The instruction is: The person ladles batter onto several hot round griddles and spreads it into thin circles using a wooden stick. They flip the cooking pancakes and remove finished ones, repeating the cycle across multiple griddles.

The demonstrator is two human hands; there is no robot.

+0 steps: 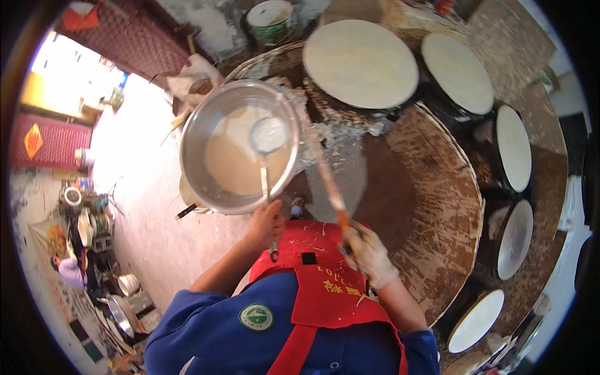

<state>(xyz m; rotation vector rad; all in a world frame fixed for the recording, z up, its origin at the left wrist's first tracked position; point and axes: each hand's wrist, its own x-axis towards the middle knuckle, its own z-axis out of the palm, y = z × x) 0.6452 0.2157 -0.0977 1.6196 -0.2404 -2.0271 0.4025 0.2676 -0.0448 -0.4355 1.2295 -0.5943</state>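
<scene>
My left hand (267,224), bare, grips the handle of a metal ladle (269,135). The ladle's bowl holds pale batter and hangs over a large metal basin (286,176) with beige batter (229,164) in it. My right hand (370,255), in a pale glove, is shut on a long wooden stick (329,185), whose blurred far end slants up beside the basin's right rim. Beyond it, a round griddle (360,63) is covered by a pale sheet of batter. A second covered griddle (458,72) stands to its right.
More round griddles (514,147) curve down the right side; one has a bare grey metal surface (515,240). A curved brown ledge (440,201) runs inside them. A green bucket (270,21) stands at the top. Pots and a person (72,272) are at the far left.
</scene>
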